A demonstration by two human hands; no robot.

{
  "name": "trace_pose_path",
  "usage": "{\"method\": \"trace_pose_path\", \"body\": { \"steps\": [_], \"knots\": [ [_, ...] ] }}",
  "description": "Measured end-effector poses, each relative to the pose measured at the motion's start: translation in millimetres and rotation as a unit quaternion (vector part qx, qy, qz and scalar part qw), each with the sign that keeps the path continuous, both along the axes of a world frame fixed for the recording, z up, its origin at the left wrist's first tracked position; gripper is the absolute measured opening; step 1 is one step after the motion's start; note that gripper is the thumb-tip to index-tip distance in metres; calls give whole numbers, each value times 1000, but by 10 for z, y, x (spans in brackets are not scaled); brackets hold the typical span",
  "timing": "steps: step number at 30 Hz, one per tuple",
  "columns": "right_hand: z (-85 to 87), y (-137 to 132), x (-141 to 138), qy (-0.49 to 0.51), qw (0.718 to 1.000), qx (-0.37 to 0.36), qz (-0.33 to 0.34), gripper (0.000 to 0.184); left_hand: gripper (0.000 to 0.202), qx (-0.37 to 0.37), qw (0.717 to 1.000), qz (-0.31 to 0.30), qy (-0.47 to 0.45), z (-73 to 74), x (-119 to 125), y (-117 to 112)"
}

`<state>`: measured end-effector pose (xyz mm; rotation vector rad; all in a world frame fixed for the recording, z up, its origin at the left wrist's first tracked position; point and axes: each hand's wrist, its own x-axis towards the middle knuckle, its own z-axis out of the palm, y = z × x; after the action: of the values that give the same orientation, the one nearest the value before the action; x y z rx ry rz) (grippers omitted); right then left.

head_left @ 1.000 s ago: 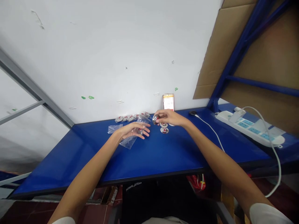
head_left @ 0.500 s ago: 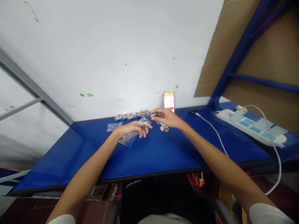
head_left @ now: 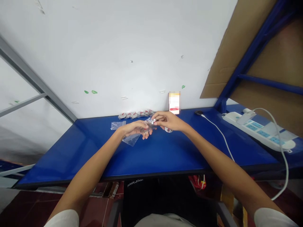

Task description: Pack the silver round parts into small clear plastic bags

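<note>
Metal disc (head_left: pixel 154 122), shiny and near the middle of the frame: I have it pinched at its edge between the thumb and bent fingers of my right hand (head_left: pixel 167 120), closed down to about its thickness. My left hand (head_left: pixel 138 128), just left of it, has its thumb down on a clear plastic bag (head_left: pixel 147 123), the other fingers loosely curled beneath; the bag meets the disc, but I cannot tell how far one lies inside the other.

I judge the disc stiff, fairly light and slick, so its rim is the place to hold, fingertips clear of the polished face. The bag should be limp, slippery and easily creased, best held near its mouth. Another disc (head_left: pixel 168 130) lies below my right hand; bagged discs (head_left: pixel 135 115) line the table's back edge, centre-left.
</note>
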<state>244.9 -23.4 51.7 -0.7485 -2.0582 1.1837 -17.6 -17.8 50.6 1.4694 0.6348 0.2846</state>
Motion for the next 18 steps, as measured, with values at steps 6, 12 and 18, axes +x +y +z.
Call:
{"method": "trace_pose_path", "body": {
  "steps": [6, 12, 18],
  "knots": [
    [8, -4, 19, 6, 998, -50, 30, 33, 46, -35, 998, 45, -12, 28, 26, -36],
    [-36, 17, -19, -1, 1000, 2, -25, 28, 44, -50, 997, 63, -16, 50, 58, -63],
    [-75, -29, -104, 11, 995, 16, -99, 35, 41, -69, 995, 60, -48, 69, 102, -97]
  ]
}}
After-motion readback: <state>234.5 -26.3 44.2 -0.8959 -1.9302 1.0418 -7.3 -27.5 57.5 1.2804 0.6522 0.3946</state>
